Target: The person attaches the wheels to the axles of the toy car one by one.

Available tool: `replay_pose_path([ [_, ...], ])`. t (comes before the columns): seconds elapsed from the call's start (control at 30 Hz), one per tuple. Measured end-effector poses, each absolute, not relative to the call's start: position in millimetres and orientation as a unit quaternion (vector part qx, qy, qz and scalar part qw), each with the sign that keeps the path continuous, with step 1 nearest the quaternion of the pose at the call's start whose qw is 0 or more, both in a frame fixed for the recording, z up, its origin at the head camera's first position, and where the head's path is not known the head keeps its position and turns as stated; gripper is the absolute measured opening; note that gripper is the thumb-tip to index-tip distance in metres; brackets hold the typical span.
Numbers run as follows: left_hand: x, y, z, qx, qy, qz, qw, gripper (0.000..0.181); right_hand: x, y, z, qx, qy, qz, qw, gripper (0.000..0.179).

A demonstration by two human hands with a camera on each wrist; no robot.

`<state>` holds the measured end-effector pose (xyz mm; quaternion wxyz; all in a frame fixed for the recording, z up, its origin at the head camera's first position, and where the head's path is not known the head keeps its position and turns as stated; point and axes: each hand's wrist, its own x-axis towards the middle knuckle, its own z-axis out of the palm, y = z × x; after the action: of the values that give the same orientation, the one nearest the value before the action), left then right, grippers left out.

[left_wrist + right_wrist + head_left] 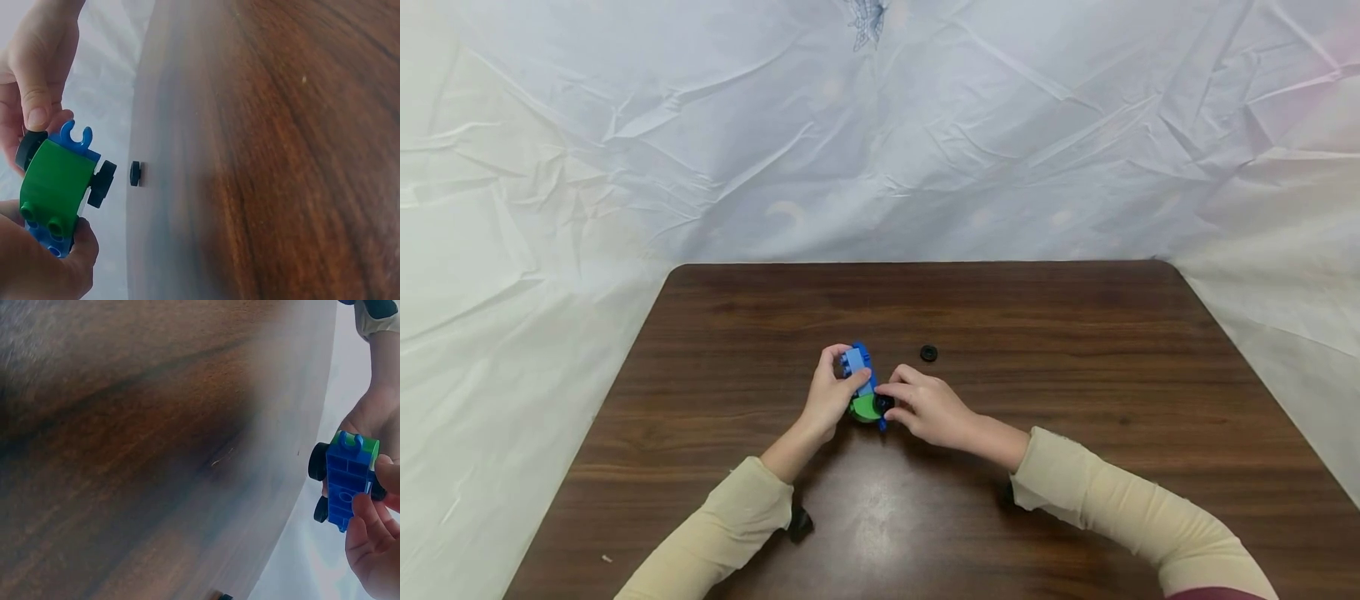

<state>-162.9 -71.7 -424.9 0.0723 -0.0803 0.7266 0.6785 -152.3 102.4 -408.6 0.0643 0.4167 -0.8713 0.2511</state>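
1. Fingers of your left hand (831, 393) hold the toy car (854, 362) tight, in between your two hands.
2. Your right hand (931, 411) pinches the black wheel (883, 404) at the car's 4 o'clock side.
3. It looks like you're fitting that wheel, so grip the car firmly or it may twist.
4. Push straight toward 9 o'clock; a tilted push could make it stick.
5. Leave the loose wheel (928, 353) at the car's 2 o'clock, on the table (1037, 325), for now.

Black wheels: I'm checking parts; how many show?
4: one wheel on the table, two beside the green brick, one at the other end of the toy. Others may be hidden.
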Motion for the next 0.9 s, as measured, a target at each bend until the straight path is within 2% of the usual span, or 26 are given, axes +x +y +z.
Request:
replay_pose_path([
  [0.23, -161.4, -71.7, -422.1, -0.083, 0.722, 0.684, 0.062, 0.041, -149.7, 99.5, -409.3, 0.406, -0.874, 0.254, 0.078, 0.032],
  [0.47, -159.8, -72.6, -417.3, -0.078, 0.72, 0.688, 0.049, 0.04, -148.4, 95.2, -413.5, 0.399, -0.869, 0.268, 0.116, 0.032],
  [0.67, -160.9, -74.8, -413.7, -0.081, 0.713, 0.695, 0.05, 0.038, -147.4, 91.9, -415.0, 0.408, -0.853, 0.288, 0.151, 0.031],
  [0.9, -161.9, -76.8, -408.2, -0.073, 0.714, 0.694, 0.057, 0.036, -151.0, 92.1, -415.6, 0.432, -0.827, 0.322, 0.163, 0.033],
])
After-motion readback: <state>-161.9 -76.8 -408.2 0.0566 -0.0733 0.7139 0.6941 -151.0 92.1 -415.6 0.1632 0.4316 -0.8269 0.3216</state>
